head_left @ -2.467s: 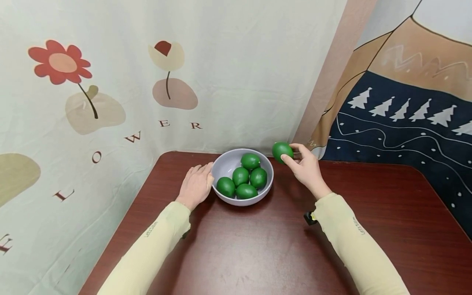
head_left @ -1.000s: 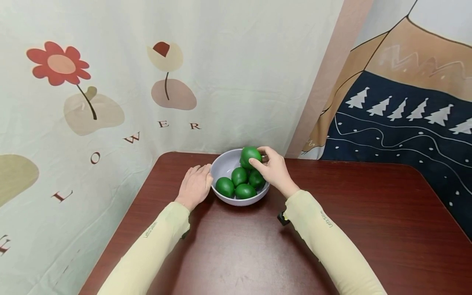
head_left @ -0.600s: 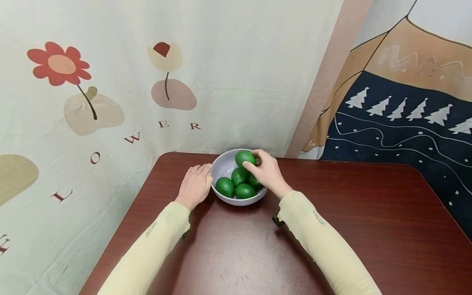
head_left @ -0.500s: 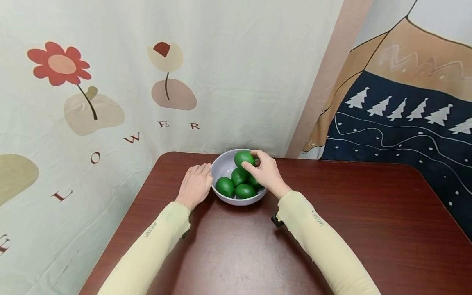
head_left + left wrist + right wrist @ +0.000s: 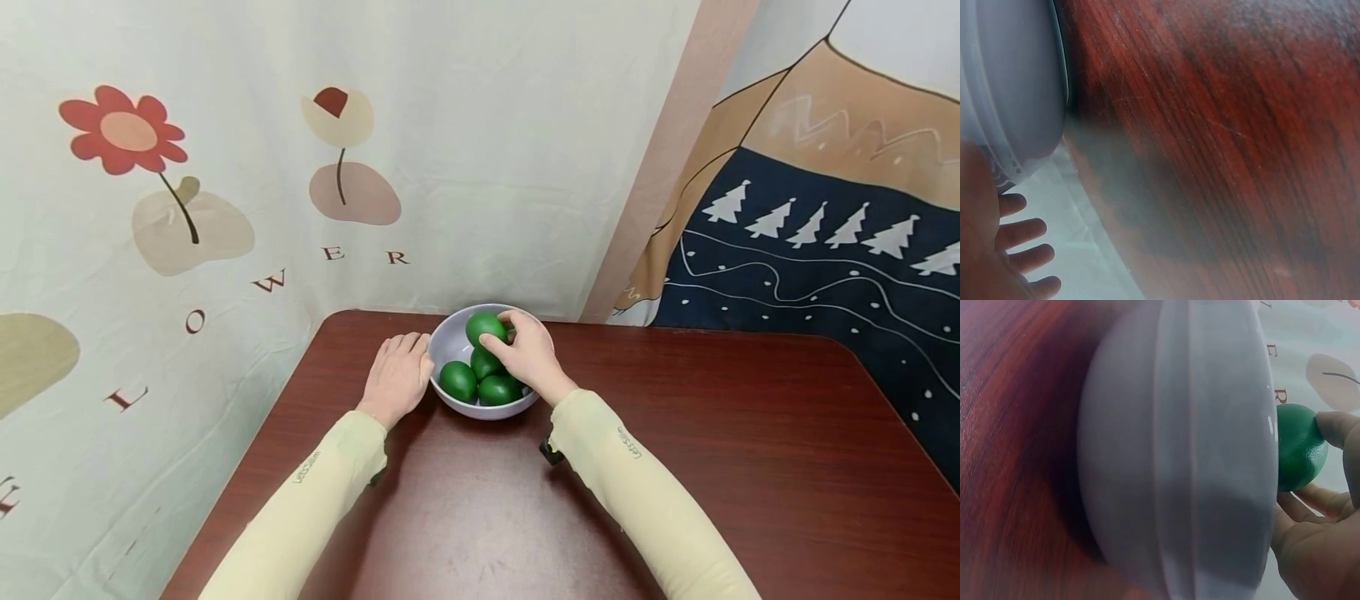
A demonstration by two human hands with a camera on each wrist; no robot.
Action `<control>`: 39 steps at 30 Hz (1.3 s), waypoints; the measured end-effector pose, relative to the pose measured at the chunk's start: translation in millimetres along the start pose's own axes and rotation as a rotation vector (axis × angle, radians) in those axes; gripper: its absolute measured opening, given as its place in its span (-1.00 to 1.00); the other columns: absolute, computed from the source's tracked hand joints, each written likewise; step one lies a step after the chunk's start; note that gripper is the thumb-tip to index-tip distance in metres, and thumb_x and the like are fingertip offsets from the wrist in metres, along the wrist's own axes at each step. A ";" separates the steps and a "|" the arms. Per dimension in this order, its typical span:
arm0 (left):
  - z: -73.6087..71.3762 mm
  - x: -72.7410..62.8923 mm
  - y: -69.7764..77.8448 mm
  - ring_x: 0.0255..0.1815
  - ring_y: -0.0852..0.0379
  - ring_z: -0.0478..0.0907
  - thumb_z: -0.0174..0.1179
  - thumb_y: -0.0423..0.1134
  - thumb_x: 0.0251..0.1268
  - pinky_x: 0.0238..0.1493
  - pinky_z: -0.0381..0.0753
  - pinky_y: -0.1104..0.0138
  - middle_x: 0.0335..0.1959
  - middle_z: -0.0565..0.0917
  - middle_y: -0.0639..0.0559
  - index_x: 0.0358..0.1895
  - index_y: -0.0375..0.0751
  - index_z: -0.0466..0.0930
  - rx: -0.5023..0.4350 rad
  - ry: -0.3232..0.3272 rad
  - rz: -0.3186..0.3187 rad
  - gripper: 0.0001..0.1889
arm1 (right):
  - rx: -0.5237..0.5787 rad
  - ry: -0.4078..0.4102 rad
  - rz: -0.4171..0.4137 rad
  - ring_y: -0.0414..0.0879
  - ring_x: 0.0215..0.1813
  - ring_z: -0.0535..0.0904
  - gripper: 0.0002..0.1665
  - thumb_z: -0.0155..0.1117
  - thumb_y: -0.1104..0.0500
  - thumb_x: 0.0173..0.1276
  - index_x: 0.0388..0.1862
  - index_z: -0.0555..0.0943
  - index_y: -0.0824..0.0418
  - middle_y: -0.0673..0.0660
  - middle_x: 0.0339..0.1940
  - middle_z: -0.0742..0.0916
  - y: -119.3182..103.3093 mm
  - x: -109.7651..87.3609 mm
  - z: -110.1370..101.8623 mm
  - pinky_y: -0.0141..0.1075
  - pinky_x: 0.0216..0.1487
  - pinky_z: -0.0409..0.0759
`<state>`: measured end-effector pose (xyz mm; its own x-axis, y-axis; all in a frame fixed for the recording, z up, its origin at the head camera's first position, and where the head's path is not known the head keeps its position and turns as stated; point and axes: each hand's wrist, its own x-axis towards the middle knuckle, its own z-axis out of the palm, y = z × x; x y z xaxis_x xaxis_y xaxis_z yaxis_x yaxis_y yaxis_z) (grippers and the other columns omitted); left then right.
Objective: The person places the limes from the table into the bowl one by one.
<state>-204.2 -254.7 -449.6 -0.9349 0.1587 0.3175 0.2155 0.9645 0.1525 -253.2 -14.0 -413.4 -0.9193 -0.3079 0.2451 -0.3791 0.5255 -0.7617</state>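
A pale grey-lilac bowl stands near the table's far edge with several green limes in it, among them one lime at the left and another in front. Between thumb and fingers, my right hand grips a lime over the back of the bowl; the right wrist view shows this lime just beyond the rim. My left hand rests against the bowl's left side, fingers extended; its fingers show below the bowl in the left wrist view. The right hand hides part of the bowl's contents.
The dark red wood-grain table spreads in front of the bowl and to the right. Close behind it hangs a pale curtain with printed flowers and letters. A dark blue cloth with white trees hangs at the back right.
My right hand has carried its lime leftward from beside the bowl to above it, drifting further left in the last half second. My left hand has stayed at the bowl's left side.
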 end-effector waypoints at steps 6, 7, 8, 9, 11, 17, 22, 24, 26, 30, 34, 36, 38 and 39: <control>0.5 0.1 -0.4 0.30 -0.29 0.43 -0.17 -0.21 0.56 0.50 0.28 -0.14 0.23 0.57 -0.25 0.28 -0.31 0.52 0.000 0.006 0.005 -0.58 | 0.017 -0.019 0.020 0.00 -0.09 0.63 -0.46 0.37 -0.05 0.44 0.22 0.59 0.26 0.17 0.07 0.73 -3.1 1.4 7.7 -0.12 0.05 0.63; 0.6 0.2 -0.5 0.30 -0.29 0.43 -0.17 -0.21 0.56 0.50 0.28 -0.14 0.23 0.57 -0.25 0.27 -0.31 0.52 -0.003 0.007 0.005 -0.58 | 0.018 -0.022 0.024 0.00 -0.09 0.63 -0.47 0.37 -0.05 0.44 0.22 0.59 0.26 0.18 0.08 0.72 -3.6 1.9 9.3 -0.12 0.01 0.65; 0.7 0.2 -0.5 0.30 -0.29 0.43 -0.17 -0.21 0.56 0.50 0.28 -0.15 0.23 0.57 -0.24 0.26 -0.30 0.52 -0.005 0.007 0.005 -0.58 | 0.018 -0.022 0.025 0.00 -0.09 0.64 -0.47 0.37 -0.05 0.44 0.21 0.59 0.27 0.19 0.07 0.73 -4.1 2.2 10.8 -0.12 0.01 0.65; 1.0 0.2 -0.7 0.30 -0.29 0.43 -0.18 -0.20 0.57 0.50 0.28 -0.15 0.23 0.57 -0.24 0.27 -0.30 0.52 -0.006 0.006 0.004 -0.58 | 0.016 -0.023 0.027 0.01 -0.09 0.64 -0.47 0.37 -0.05 0.44 0.21 0.59 0.27 0.20 0.07 0.73 -4.8 2.3 12.2 -0.12 0.01 0.65; 1.1 0.2 -0.8 0.30 -0.29 0.43 -0.18 -0.19 0.59 0.50 0.28 -0.16 0.24 0.58 -0.24 0.28 -0.30 0.52 -0.007 0.000 0.002 -0.58 | 0.012 -0.026 0.028 0.01 -0.08 0.64 -0.47 0.37 -0.05 0.45 0.20 0.59 0.28 0.22 0.07 0.73 -6.0 2.6 14.8 -0.12 0.02 0.65; -0.3 -0.4 0.1 0.33 -0.29 0.41 -0.17 -0.17 0.63 0.52 0.25 -0.16 0.26 0.57 -0.24 0.31 -0.30 0.50 -0.007 -0.022 -0.007 -0.58 | -0.005 -0.034 0.034 0.04 -0.05 0.62 -0.47 0.35 -0.06 0.46 0.19 0.59 0.30 0.23 0.06 0.73 -10.0 4.6 20.3 -0.09 0.04 0.64; -0.8 -0.8 0.3 0.32 -0.30 0.42 -0.20 -0.18 0.62 0.52 0.25 -0.15 0.27 0.57 -0.25 0.34 -0.31 0.49 -0.015 -0.028 -0.010 -0.56 | -0.001 -0.045 0.044 0.10 0.09 0.63 -0.45 0.34 -0.08 0.46 0.20 0.59 0.30 0.25 0.10 0.72 -13.1 4.9 23.3 -0.01 0.17 0.62; -0.8 -0.6 0.3 0.33 -0.30 0.42 -0.20 -0.18 0.62 0.52 0.24 -0.15 0.28 0.57 -0.25 0.34 -0.30 0.49 -0.017 -0.031 -0.011 -0.55 | 0.000 -0.050 0.056 0.13 0.15 0.62 -0.44 0.34 -0.08 0.45 0.21 0.59 0.30 0.26 0.13 0.72 -13.5 5.3 25.2 0.01 0.22 0.60; -0.7 -0.3 0.5 0.33 -0.30 0.41 -0.20 -0.17 0.63 0.53 0.24 -0.15 0.28 0.57 -0.25 0.35 -0.30 0.48 -0.018 -0.035 -0.012 -0.55 | -0.004 -0.052 0.066 0.14 0.20 0.61 -0.43 0.34 -0.08 0.46 0.22 0.59 0.30 0.26 0.14 0.71 -13.4 6.3 27.2 0.01 0.25 0.59; -0.8 -0.3 0.8 0.35 -0.30 0.41 -0.20 -0.18 0.63 0.53 0.24 -0.16 0.30 0.56 -0.25 0.37 -0.30 0.47 -0.012 -0.040 -0.013 -0.54 | -0.026 -0.051 0.083 0.14 0.20 0.61 -0.43 0.33 -0.11 0.46 0.21 0.59 0.30 0.25 0.15 0.71 -14.2 9.4 31.1 0.01 0.25 0.60; -0.9 -0.3 0.8 0.34 -0.30 0.41 -0.19 -0.18 0.63 0.53 0.24 -0.16 0.29 0.57 -0.25 0.37 -0.30 0.47 -0.014 -0.039 -0.013 -0.55 | -0.040 -0.048 0.101 0.16 0.20 0.62 -0.42 0.34 -0.12 0.45 0.20 0.59 0.30 0.25 0.14 0.72 -17.5 12.6 33.8 0.02 0.24 0.61; -1.0 -0.3 0.9 0.33 -0.31 0.41 -0.19 -0.18 0.63 0.53 0.23 -0.16 0.28 0.57 -0.25 0.36 -0.29 0.47 -0.020 -0.037 -0.013 -0.55 | -0.054 -0.055 0.116 0.16 0.23 0.61 -0.42 0.32 -0.14 0.46 0.20 0.59 0.28 0.23 0.15 0.72 -18.9 14.1 35.4 0.03 0.27 0.59; -0.3 -0.2 0.5 0.32 -0.31 0.41 -0.20 -0.17 0.63 0.53 0.23 -0.15 0.27 0.57 -0.24 0.35 -0.29 0.47 -0.022 -0.032 -0.011 -0.56 | -0.062 -0.064 0.130 0.18 0.25 0.59 -0.41 0.31 -0.15 0.46 0.21 0.58 0.28 0.24 0.16 0.72 -20.7 15.1 36.6 0.04 0.29 0.57; -0.1 -0.1 0.4 0.32 -0.31 0.41 -0.21 -0.17 0.63 0.53 0.23 -0.15 0.26 0.58 -0.24 0.34 -0.28 0.48 -0.023 -0.030 -0.010 -0.56 | -0.065 -0.067 0.135 0.19 0.25 0.59 -0.41 0.30 -0.15 0.47 0.21 0.58 0.27 0.24 0.16 0.72 -21.1 15.5 37.4 0.04 0.29 0.57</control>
<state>-204.1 -254.4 -449.4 -0.9450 0.1555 0.2877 0.2121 0.9610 0.1773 -255.5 -59.5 -415.9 -0.9541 -0.2818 0.1010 -0.2605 0.6150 -0.7442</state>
